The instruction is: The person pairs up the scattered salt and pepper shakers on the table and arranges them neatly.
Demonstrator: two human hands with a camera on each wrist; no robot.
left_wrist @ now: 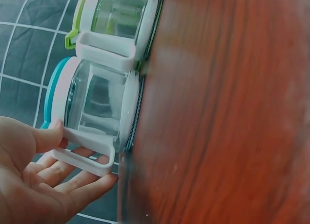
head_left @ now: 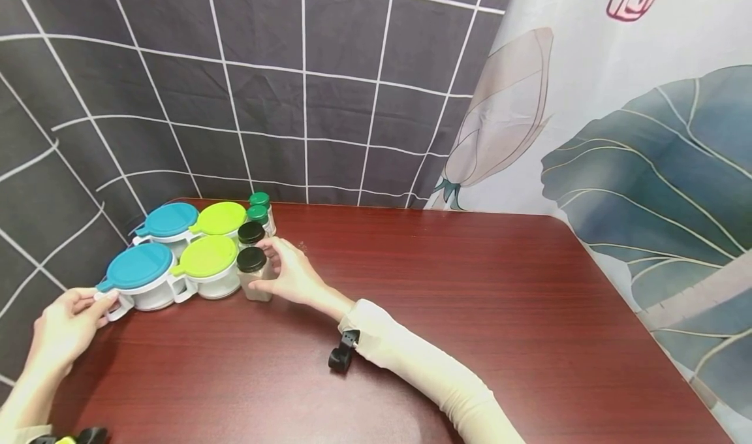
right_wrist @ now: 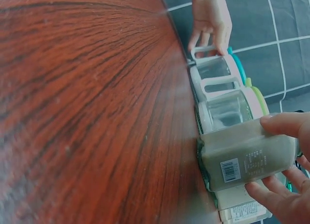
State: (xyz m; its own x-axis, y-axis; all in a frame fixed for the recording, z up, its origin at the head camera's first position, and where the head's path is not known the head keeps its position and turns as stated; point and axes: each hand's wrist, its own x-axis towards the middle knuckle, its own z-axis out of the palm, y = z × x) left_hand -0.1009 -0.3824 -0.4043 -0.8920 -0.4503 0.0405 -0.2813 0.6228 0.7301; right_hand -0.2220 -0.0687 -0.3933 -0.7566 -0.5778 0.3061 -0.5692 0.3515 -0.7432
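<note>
My left hand (head_left: 63, 330) pinches the white handle (left_wrist: 89, 158) of the front blue-lidded jar (head_left: 140, 268), thumb on top and fingers behind it in the left wrist view. My right hand (head_left: 298, 279) grips the front black-lidded jar (head_left: 254, 282), thumb on one side and fingers on the other. This squared jar (right_wrist: 242, 161) shows a barcode and stands upright beside the front green-lidded jar (head_left: 208, 260). Behind it are another black-lidded jar (head_left: 250, 232) and two small jars with dark green lids (head_left: 258, 213).
At the back left stand another blue-lidded jar (head_left: 170, 221) and another lime-lidded jar (head_left: 219, 218), next to the front pair. The red-brown table (head_left: 382, 313) reaches back to a dark gridded curtain (head_left: 341, 98). A floral curtain (head_left: 634, 143) hangs along the right.
</note>
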